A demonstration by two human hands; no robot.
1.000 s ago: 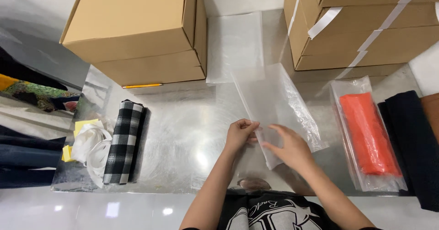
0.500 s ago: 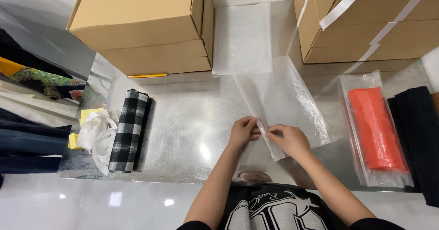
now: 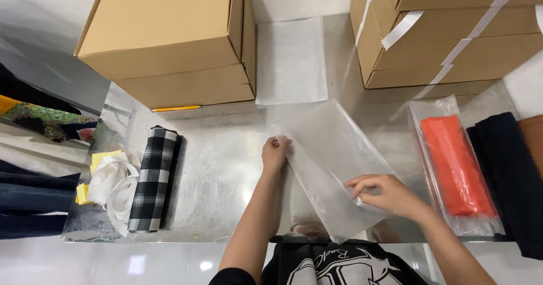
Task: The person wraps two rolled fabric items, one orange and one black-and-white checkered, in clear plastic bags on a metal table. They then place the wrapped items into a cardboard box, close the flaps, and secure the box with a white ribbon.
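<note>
Shiny metal desk (image 3: pixel 220 166) is stretching between two stacks of cartons (image 3: pixel 169 41), and a clear bag (image 3: pixel 334 160) is lying slanted at its near middle. Left hand (image 3: pixel 275 153) is pinching the bag's far-left corner, fingers closed on the film; right hand (image 3: pixel 384 194) is gripping its near-right edge, fingers clamped on the plastic. Bag is looking flat and empty, so nothing seems packed into it yet. Checked roll (image 3: pixel 154 177) is waiting unbagged at left, while an orange roll (image 3: pixel 452 166) is already sitting bagged at right.
</note>
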